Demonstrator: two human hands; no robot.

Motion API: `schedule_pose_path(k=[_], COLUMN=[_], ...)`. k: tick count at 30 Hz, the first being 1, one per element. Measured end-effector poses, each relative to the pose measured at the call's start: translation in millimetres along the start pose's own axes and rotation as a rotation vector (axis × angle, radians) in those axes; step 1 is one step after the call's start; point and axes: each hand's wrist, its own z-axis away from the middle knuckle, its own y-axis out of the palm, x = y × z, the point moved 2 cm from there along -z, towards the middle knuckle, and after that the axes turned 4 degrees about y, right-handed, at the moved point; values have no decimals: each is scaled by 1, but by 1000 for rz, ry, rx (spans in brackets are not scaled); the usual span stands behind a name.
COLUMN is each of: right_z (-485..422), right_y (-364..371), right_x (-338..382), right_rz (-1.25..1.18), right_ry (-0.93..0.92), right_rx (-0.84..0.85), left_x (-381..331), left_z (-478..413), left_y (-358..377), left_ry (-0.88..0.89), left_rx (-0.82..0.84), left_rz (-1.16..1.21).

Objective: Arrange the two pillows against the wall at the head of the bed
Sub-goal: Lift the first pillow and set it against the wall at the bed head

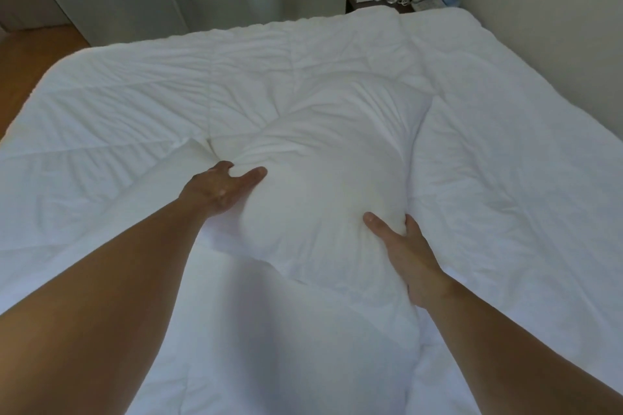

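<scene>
Pillow [313,185] gripped between both hands' fingers [413,222].

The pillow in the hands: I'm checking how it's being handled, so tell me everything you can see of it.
The pillow is plain white in a soft, creased fabric cover, plump and long. It is held over the white duvet, its long axis running away from the person. The left hand grips its left side, thumb on top; the right hand pinches its right edge, bunching the fabric. Its near end blurs into the bedding. It is well away from the wall.
</scene>
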Motion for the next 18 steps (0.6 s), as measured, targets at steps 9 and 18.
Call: schedule_pose_path(k=[9, 18], right_z=[9, 59], right_y=[-4, -69], right_x=[6, 24], right_rz=[-237, -146], right_ry=[-75, -226], right_rx=[78, 16], left_x=[6, -21], left_z=[26, 118], left_y=[19, 52], left_ry=[-33, 34], left_rx=[70, 129], left_rz=[519, 972])
